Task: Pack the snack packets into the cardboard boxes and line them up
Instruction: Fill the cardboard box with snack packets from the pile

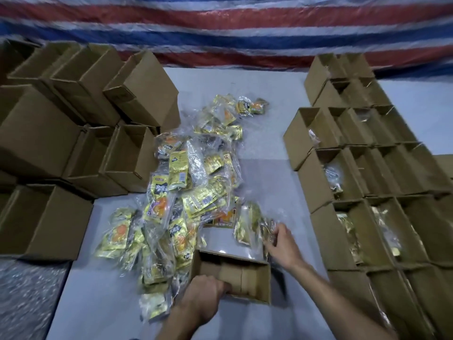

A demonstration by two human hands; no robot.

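A heap of yellow and gold snack packets (186,182) in clear wrap runs down the middle of the grey table. In front of me lies an open cardboard box (255,278) with nothing in it. My left hand (203,295) grips the box's near left rim, fingers curled over the edge into it. My right hand (282,244) is just beyond the box's far right corner and grips a gold snack packet (250,224) at the near end of the heap.
Open cardboard boxes without packets (132,94) are piled at the left. Rows of open boxes holding packets (367,182) stand at the right. A striped red, white and blue tarp (220,25) hangs behind. Bubble wrap (27,300) lies at the near left.
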